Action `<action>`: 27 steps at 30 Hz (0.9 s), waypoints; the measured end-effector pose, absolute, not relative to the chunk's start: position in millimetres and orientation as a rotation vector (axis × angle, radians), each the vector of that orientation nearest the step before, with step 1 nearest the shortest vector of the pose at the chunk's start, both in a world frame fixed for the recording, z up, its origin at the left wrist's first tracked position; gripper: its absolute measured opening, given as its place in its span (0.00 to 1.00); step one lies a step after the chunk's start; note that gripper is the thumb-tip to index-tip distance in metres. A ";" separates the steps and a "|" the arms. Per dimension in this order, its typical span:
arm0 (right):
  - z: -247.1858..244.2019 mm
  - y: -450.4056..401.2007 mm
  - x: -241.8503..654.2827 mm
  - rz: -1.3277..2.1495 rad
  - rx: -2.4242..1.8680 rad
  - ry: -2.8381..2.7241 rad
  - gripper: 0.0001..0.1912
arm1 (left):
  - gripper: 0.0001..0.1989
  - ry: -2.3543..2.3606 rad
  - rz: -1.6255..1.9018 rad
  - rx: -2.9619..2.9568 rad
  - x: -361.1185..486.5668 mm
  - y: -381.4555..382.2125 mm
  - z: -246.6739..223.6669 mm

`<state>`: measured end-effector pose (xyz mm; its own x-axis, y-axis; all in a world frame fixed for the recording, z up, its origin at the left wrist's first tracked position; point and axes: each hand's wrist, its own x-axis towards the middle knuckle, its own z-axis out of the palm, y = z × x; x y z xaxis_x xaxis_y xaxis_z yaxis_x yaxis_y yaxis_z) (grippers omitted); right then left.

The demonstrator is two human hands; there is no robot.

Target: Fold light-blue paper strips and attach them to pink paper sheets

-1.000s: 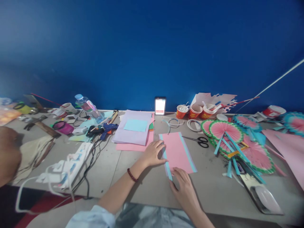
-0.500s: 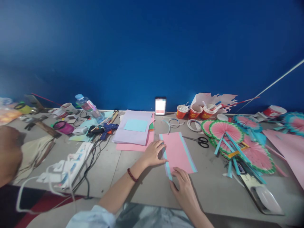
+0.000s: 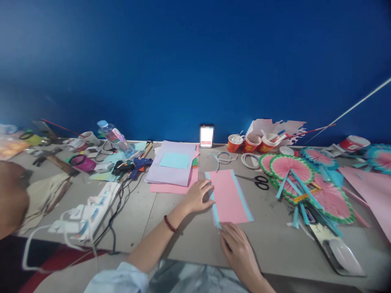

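Note:
A pink paper sheet (image 3: 230,195) with blue and lilac strips down both long sides lies flat on the grey table. My left hand (image 3: 198,196) rests on its left edge, fingers apart, thumb on the blue strip. At the sheet's lower left corner is my right hand (image 3: 236,246), its fingers bent and close together; the fingertips touch the corner, and whether they pinch the paper cannot be made out. Left of the sheet lies a stack of lilac paper (image 3: 152,175) with a small light blue sheet (image 3: 174,160) on top.
Black scissors (image 3: 261,183) lie right of the sheet, near pink pleated paper fans (image 3: 290,169). Behind stand red paper cups (image 3: 251,144) and a phone (image 3: 207,136). A power strip (image 3: 100,207), glue gun (image 3: 139,166) and bottle (image 3: 116,138) are at the left.
My right hand has shifted slightly down toward the sheet's lower left corner, and its fingers have drawn together. My left thumb has moved slightly up along the left edge.

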<state>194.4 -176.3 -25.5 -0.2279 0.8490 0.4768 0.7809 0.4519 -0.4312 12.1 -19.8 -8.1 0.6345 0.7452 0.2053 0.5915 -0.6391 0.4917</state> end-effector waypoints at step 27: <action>-20.6 -177.7 194.3 0.154 -1.356 -2.054 0.14 | 0.34 1.064 0.526 2.507 12.7 -21.2 -8.0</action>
<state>194.3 -177.7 -20.6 -0.2421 0.8543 0.4600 0.7763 0.4549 -0.4364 12.7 -21.2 -8.0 0.6460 0.7385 0.1932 0.6022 -0.6486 0.4655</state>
